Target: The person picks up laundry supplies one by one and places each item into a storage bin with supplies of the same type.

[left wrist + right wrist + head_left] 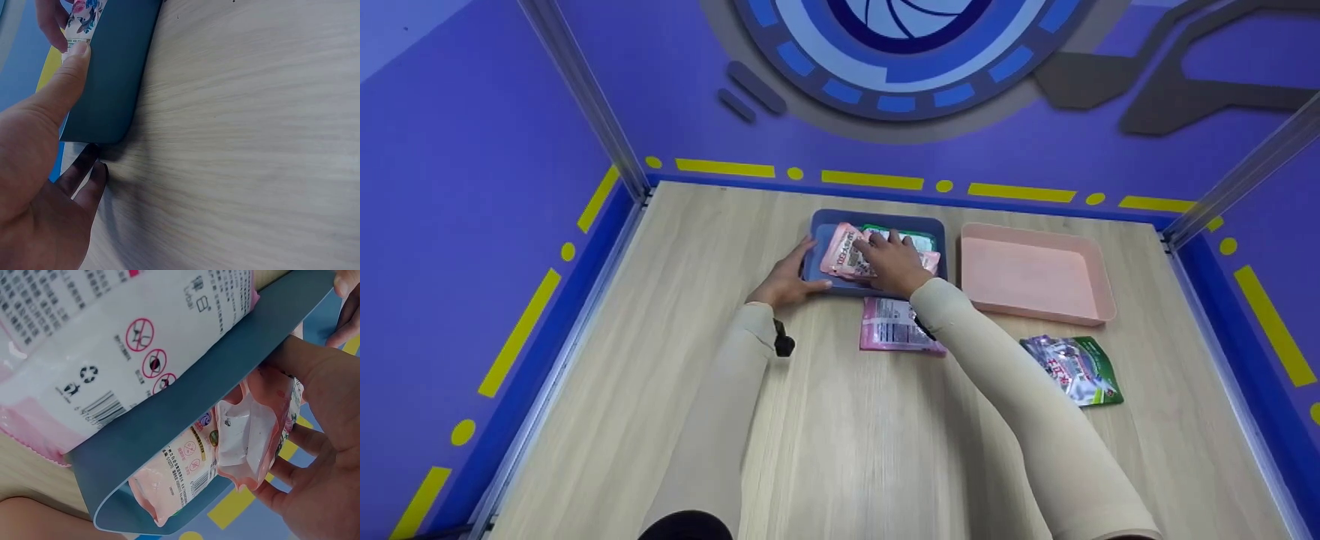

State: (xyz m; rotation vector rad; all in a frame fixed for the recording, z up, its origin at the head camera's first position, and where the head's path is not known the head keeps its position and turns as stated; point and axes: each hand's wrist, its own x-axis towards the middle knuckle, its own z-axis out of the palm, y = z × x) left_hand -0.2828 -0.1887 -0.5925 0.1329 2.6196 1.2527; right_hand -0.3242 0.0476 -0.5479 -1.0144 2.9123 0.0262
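Note:
A blue tray (819,219) stands at the back of the table with pink pouches and a green packet (924,241) inside. My left hand (784,285) holds its front left corner, thumb (73,70) at the front rim and fingers along the left side. Inside the tray, my right hand (898,266) grips a floral pink pouch (841,251), fingers behind it and thumb on the near side. In the right wrist view, another pink pouch (169,481) lies beside the gripped one. A pink and white packet (889,330) lies just in front of the tray, below my right wrist.
A pink tray (1027,271) stands right of the blue one. In front of it lies a purple and green pouch (1076,371), partly behind my right sleeve. Blue panels (675,90) wall the table (840,450) at the back and sides.

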